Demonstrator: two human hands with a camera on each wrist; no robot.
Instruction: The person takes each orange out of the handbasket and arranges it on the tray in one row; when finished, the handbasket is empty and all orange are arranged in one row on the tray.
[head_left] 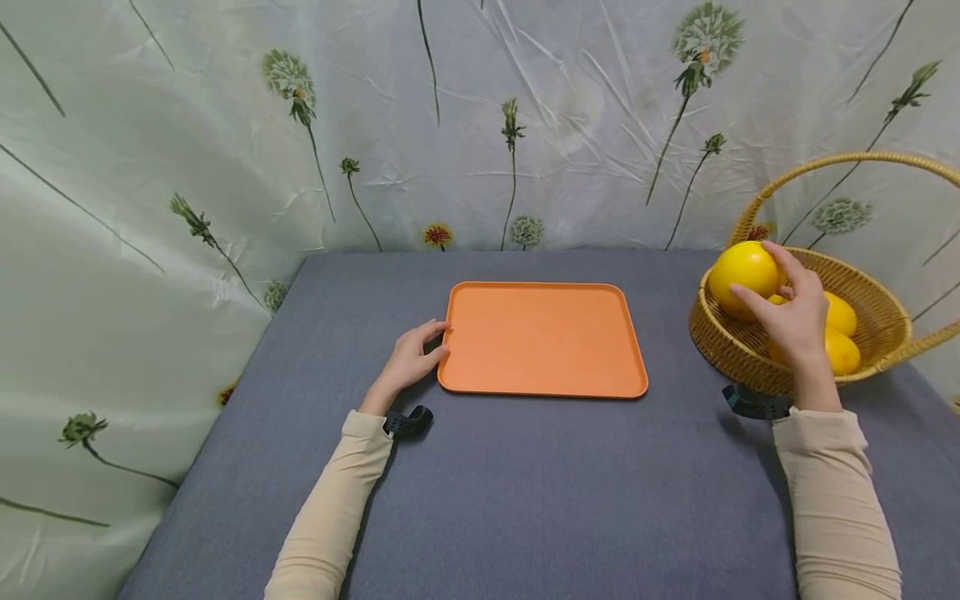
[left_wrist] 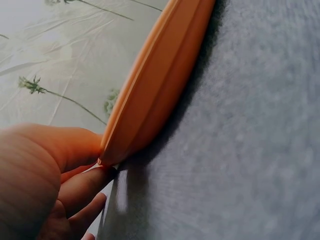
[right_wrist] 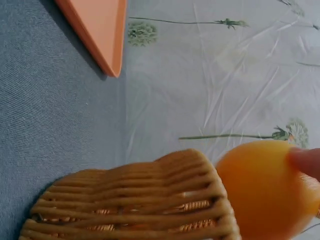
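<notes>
My right hand holds a round yellow fruit between thumb and fingers, over the left part of a wicker basket. In the right wrist view the fruit looks more orange and sits just beyond the woven rim. Several more yellow fruits lie in the basket, partly hidden by the hand. My left hand pinches the left edge of an orange tray. The left wrist view shows the thumb on the tray's rim and a finger beneath it.
A grey-blue cloth covers the table. The basket's tall arched handle rises at the right. Behind the table and along its left side hangs a pale curtain printed with dandelions. Each wrist wears a black band.
</notes>
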